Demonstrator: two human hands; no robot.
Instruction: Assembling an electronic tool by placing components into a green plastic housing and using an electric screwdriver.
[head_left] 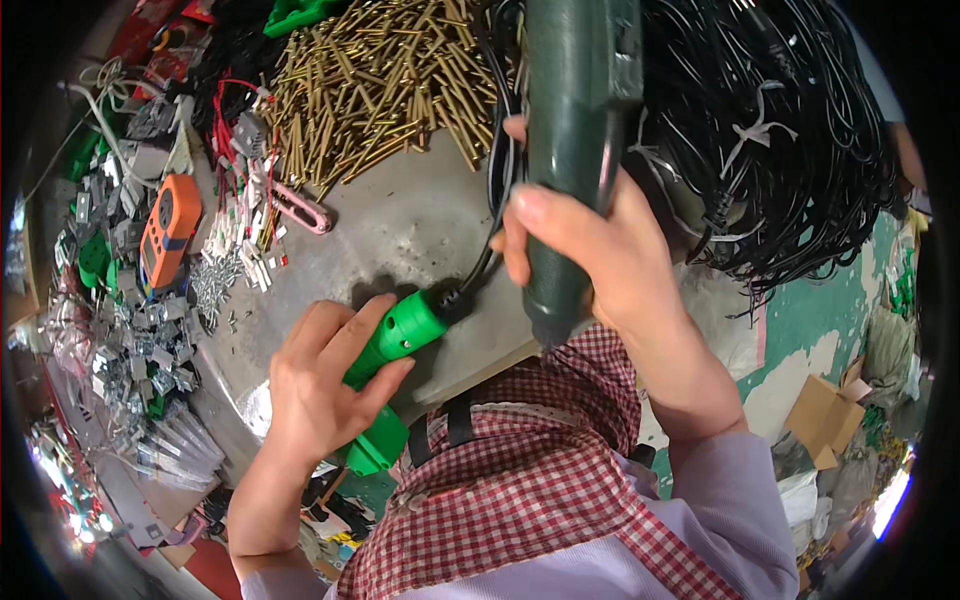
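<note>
My left hand (320, 375) is wrapped round a green plastic tool housing (408, 325) near the front edge of the grey worktop. A black cord (484, 268) runs out of the housing's upper end, and a wider green part shows below my fingers. My right hand (625, 255) grips a dark green, cylindrical power screwdriver (570, 110). Its narrow black end points down toward my apron, to the right of the housing and apart from it. The top of the screwdriver is cut off by the picture's upper edge.
Long brass-coloured rods (390, 70) lie heaped at the back. Coiled black cables (800, 130) fill the right side. At the left are an orange handheld meter (168, 230), small screws (215, 283), pink-handled tweezers (300, 208) and metal parts (165, 345). A cardboard box (822, 420) stands lower right.
</note>
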